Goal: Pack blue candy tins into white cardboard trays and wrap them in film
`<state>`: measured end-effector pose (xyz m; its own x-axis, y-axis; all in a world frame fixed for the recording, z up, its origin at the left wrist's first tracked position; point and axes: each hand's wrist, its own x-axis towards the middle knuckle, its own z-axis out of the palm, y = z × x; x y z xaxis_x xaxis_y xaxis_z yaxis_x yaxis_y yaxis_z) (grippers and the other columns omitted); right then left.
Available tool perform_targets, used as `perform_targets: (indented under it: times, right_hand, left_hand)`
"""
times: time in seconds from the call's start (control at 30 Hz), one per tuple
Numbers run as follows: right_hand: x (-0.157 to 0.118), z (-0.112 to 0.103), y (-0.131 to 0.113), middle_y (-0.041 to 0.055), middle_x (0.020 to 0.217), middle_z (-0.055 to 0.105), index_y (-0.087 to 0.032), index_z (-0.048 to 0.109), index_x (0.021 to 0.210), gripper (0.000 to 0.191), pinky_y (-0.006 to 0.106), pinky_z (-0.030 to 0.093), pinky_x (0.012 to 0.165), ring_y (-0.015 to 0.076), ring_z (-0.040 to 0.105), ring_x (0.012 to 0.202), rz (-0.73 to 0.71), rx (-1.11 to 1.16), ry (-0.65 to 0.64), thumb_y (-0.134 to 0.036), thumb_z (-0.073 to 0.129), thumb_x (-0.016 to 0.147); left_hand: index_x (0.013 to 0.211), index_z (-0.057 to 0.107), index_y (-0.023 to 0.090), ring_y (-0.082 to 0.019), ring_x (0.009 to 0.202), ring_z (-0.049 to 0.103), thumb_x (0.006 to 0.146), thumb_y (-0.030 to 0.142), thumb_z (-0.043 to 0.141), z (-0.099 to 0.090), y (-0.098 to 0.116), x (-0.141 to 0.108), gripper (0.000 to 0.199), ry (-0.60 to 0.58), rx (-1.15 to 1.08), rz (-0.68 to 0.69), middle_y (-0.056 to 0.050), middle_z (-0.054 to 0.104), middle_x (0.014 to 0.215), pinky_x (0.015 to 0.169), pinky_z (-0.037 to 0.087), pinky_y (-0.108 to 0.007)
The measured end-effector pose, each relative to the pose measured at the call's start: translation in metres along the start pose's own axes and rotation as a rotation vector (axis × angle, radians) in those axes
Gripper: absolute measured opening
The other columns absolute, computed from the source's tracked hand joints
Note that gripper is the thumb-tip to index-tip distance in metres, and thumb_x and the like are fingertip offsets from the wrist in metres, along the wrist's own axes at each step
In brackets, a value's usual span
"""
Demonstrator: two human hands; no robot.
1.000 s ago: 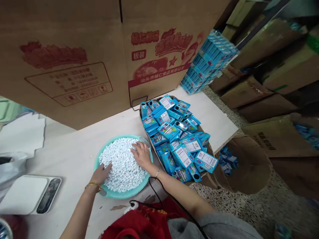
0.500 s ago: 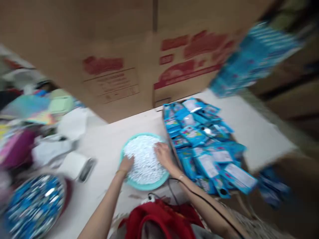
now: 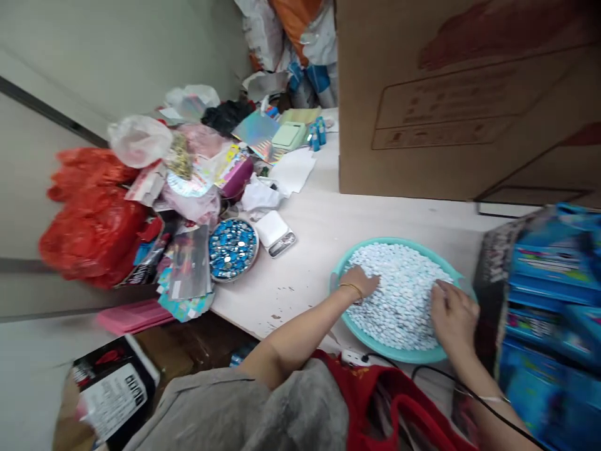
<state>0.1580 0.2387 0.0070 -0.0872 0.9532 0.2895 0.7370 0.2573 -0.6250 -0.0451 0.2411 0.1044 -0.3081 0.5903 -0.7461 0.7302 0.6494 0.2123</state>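
A round turquoise basin [image 3: 370,346] full of small white pieces [image 3: 399,294] sits on the table in front of me. The pieces are too small to name. My left hand [image 3: 360,283] rests on them at the basin's left side, its fingers apart and partly sunk among them; a thin yellow bangle circles that wrist. Over the right side of the basin is my right hand [image 3: 454,316], fingers loosely bent and apart, the tips touching the pieces near the rim. Neither hand visibly grips anything.
A carton of blue packets [image 3: 554,300] stands close on the right. Behind rises a large cardboard box [image 3: 422,169]. To the left are a bowl of small blue-and-silver items [image 3: 233,247], a white case [image 3: 273,230], plastic bags and a red bag [image 3: 94,219]. A black cable [image 3: 441,371] crosses my right arm.
My view has swung left, so the basin and both hands appear farther right and more of the left side shows. Both hands remain in the basin; the right fingers are more bent.
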Motion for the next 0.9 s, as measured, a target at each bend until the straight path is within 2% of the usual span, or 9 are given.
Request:
perform_targets:
  times: [0.1,0.27,0.43,0.5,0.6,0.67,0.77,0.83,0.9]
  right_hand:
    - [0.006,0.001,-0.005,0.0192,0.104,0.068,-0.010,0.066,0.105,0.062,0.047,0.043,0.090,0.0303,0.061,0.100,0.043,0.021,-0.020,-0.057,0.027,0.095]
    - [0.010,0.001,-0.003,0.0187,0.108,0.068,-0.011,0.066,0.108,0.058,0.049,0.042,0.093,0.0307,0.059,0.106,0.059,0.025,-0.031,-0.055,0.030,0.096]
    - [0.010,-0.002,-0.005,0.0188,0.111,0.066,-0.011,0.064,0.112,0.058,0.050,0.040,0.095,0.0311,0.058,0.108,0.087,0.025,-0.060,-0.056,0.030,0.096]
    - [0.010,-0.002,-0.006,0.0192,0.113,0.065,-0.011,0.063,0.114,0.058,0.051,0.039,0.096,0.0313,0.056,0.110,0.099,0.024,-0.068,-0.056,0.030,0.096]
    - [0.011,-0.003,-0.007,0.0197,0.116,0.064,-0.011,0.063,0.116,0.058,0.052,0.038,0.097,0.0317,0.055,0.111,0.111,0.019,-0.077,-0.055,0.030,0.096]
    - [0.011,-0.003,-0.008,0.0196,0.116,0.064,-0.011,0.063,0.115,0.057,0.052,0.038,0.097,0.0316,0.055,0.111,0.113,0.022,-0.084,-0.055,0.031,0.096]
    - [0.014,-0.005,-0.008,0.0183,0.115,0.065,-0.012,0.063,0.115,0.055,0.051,0.038,0.098,0.0305,0.056,0.111,0.114,0.037,-0.090,-0.053,0.031,0.097]
    - [0.016,-0.005,-0.009,0.0171,0.114,0.065,-0.013,0.063,0.115,0.052,0.050,0.038,0.098,0.0297,0.056,0.111,0.119,0.044,-0.087,-0.052,0.032,0.097]
    - [0.018,-0.005,-0.008,0.0166,0.114,0.065,-0.014,0.063,0.115,0.051,0.050,0.038,0.099,0.0291,0.056,0.112,0.128,0.048,-0.085,-0.051,0.032,0.097]
  left_hand:
    - [0.136,0.041,0.009,-0.031,0.122,0.054,0.088,0.049,0.044,0.011,0.004,-0.001,0.062,0.050,0.025,0.077,-0.021,0.054,0.134,0.099,0.045,-0.039]
    - [0.141,0.034,0.010,-0.032,0.119,0.054,0.087,0.038,0.045,0.030,0.015,-0.013,0.062,0.125,0.022,0.174,-0.019,0.051,0.134,0.097,0.046,-0.041]
    - [0.148,0.023,0.010,-0.032,0.131,0.042,0.088,0.034,0.044,0.040,0.023,-0.028,0.068,0.130,0.019,0.240,-0.020,0.035,0.149,0.108,0.036,-0.042]
    - [0.150,0.019,0.009,-0.033,0.136,0.035,0.088,0.033,0.044,0.036,0.024,-0.033,0.071,0.083,0.028,0.260,-0.022,0.030,0.153,0.111,0.032,-0.043]
    - [0.150,0.022,0.015,-0.035,0.137,0.035,0.088,0.031,0.044,0.019,0.020,-0.038,0.067,-0.029,0.050,0.298,-0.018,0.025,0.156,0.108,0.036,-0.048]
    - [0.144,0.035,0.019,-0.032,0.132,0.044,0.090,0.027,0.042,0.002,0.013,-0.034,0.056,-0.041,0.045,0.281,-0.015,0.035,0.152,0.105,0.039,-0.043]
    - [0.126,0.055,0.015,-0.026,0.123,0.054,0.092,0.018,0.036,-0.018,0.001,-0.015,0.039,-0.005,0.032,0.155,-0.015,0.058,0.131,0.103,0.041,-0.034]
    - [0.117,0.060,0.012,-0.027,0.121,0.056,0.091,0.016,0.037,-0.023,-0.004,0.002,0.035,-0.012,0.033,0.078,-0.018,0.063,0.123,0.102,0.041,-0.036]
    - [0.120,0.057,0.009,-0.029,0.123,0.054,0.092,0.018,0.038,-0.020,-0.004,0.018,0.035,-0.023,0.018,0.038,-0.021,0.060,0.128,0.102,0.041,-0.038]
